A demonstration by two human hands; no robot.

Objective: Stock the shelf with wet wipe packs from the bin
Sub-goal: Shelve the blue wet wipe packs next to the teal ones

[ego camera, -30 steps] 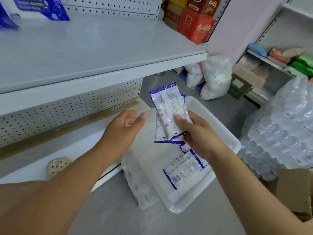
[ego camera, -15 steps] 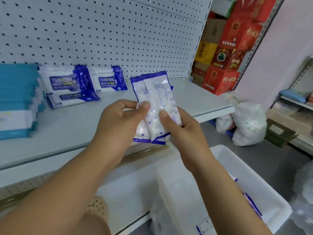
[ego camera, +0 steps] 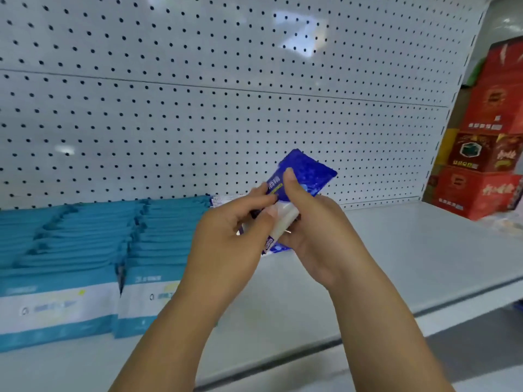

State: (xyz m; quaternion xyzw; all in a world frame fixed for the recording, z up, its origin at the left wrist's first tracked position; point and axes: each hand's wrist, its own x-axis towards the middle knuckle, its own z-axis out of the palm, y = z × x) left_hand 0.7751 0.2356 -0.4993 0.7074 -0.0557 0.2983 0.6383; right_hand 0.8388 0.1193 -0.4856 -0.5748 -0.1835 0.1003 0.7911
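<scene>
**Wet wipe packs held over the shelf, ready for placing**

A white pegboard panel [ego camera: 226,94] fills the background, and the grey shelf [ego camera: 410,250] runs beneath it. Two rows of teal packs [ego camera: 85,244] are stacked on the left part of the shelf, and red cartons [ego camera: 486,154] are piled beyond its right end. Over the bare middle of the shelf, the blue wet wipe packs [ego camera: 305,171] are held tilted between both hands, apparently clear of the surface. The left hand [ego camera: 226,250] is curled around their lower left side, with the thumb pressed on a white face. The right hand [ego camera: 319,230] is wrapped around them from the right, with its thumb laid on the blue front.

The placing step is judged to be in hand, and the packs are probably being squared up before set-down. The next move calls for them to be lowered onto the open surface just right of the teal rows, fronts outward, and released by both hands.

The bin is not in view. The number of packs is hidden by the fingers, the print is blurred, and a pale edge behind the left hand cannot be identified.
</scene>
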